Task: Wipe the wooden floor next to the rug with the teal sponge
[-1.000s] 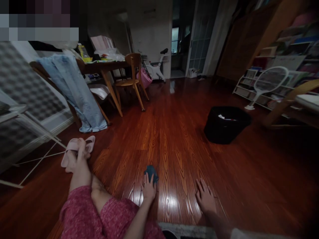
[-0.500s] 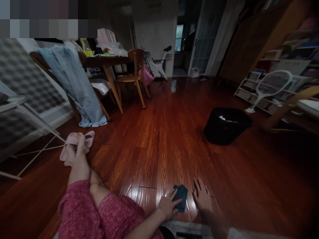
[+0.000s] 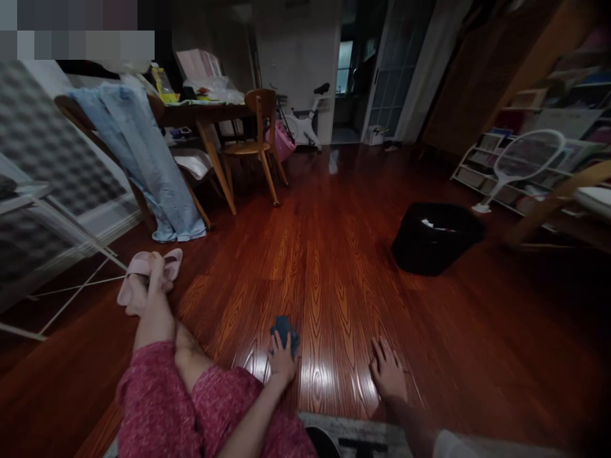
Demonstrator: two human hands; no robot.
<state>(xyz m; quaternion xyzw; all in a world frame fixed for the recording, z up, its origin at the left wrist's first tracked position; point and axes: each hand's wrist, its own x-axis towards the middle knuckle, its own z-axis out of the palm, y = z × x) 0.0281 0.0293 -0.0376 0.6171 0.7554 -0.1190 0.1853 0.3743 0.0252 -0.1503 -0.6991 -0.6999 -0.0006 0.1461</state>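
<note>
Left hand observed flattened, fingers spread over a dark teal cloth on the wooden floor. Right hand is palm-down on the same floor, fingers extended, holding nothing; a black bin stands beyond it.

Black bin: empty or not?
Not empty: something white shows inside the black bin. How full, cannot tell: the inside is too dark.

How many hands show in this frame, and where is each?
2. The left hand lies over the dark teal cloth on the wooden floor; the right hand is on the floor, apart from the cloth. I see no others.
</note>
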